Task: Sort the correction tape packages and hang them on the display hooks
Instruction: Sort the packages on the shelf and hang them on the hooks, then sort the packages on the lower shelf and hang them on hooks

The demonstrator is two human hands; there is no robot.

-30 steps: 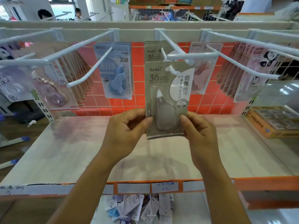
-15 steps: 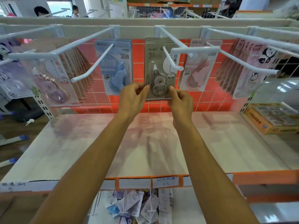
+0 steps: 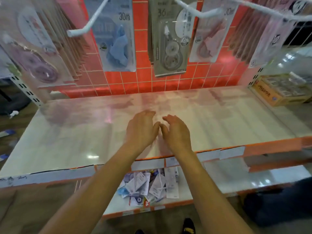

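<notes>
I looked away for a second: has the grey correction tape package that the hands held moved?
Yes. The grey correction tape package slid back along its white hook and now hangs by the red tiled panel.

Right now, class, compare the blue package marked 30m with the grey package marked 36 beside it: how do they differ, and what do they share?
The blue package is printed 30m; the grey package is printed 36. The blue package holds an opaque blue dispenser; the grey package holds a clear one showing two round wheels. Both hang in front of the red tiled panel.
</notes>
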